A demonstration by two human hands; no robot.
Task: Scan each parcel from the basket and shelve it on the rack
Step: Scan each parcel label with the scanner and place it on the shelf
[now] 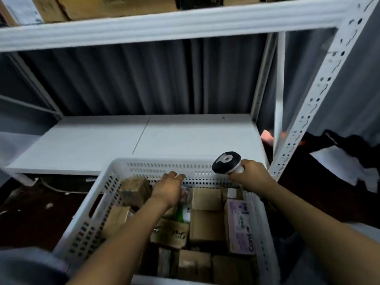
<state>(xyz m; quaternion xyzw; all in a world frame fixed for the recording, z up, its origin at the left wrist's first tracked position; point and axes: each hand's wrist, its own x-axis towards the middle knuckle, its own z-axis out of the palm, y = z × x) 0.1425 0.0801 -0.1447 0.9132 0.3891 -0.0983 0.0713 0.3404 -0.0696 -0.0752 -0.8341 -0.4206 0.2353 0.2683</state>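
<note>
Parcels point(206, 225), mostly brown cartons, are packed in the white basket point(164, 161), which is set in front of the rack point(144, 23). A purple box point(238, 223) is lodged against the basket's right wall. The left hand point(169, 189) is held back upward over the far parcels, close to the far wall; whether anything is gripped beneath it cannot be told. A scanner point(226, 162) with a black head is gripped in the right hand point(249, 171) above the basket's far right corner. The white shelf point(185, 134) is seen just beyond the basket, and cartons point(92, 7) are stored on the level above.
</note>
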